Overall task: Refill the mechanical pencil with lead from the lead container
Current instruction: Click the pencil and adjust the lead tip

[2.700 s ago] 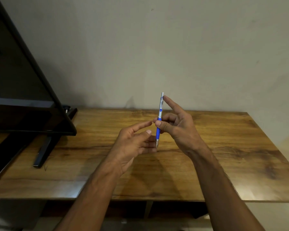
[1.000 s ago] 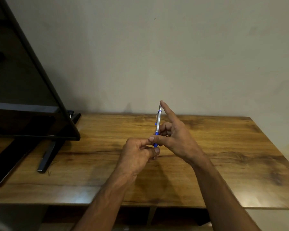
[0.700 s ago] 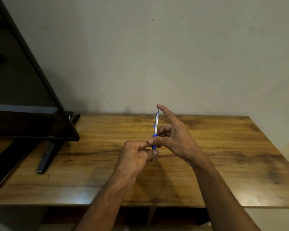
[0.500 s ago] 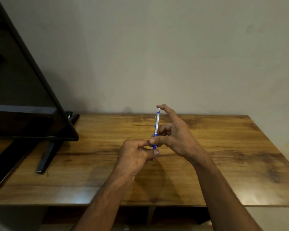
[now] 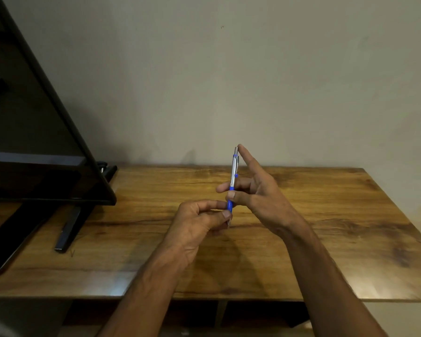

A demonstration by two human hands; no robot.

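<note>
Above the table [image 5: 326, 215], both hands' grips pinch an upright, unlabelled pencil [image 5: 233, 176].

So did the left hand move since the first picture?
Yes. The left hand closed around the pencil tip; against the table, it barely shifted.

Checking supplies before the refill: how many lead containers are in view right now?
0. Only the mechanical pencil shows, upright between the right hand and the left hand over the table. One could be hidden in the closed left hand.

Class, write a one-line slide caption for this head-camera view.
Right hand holds blue-and-silver mechanical pencil upright; left hand pinches its tip.
</note>
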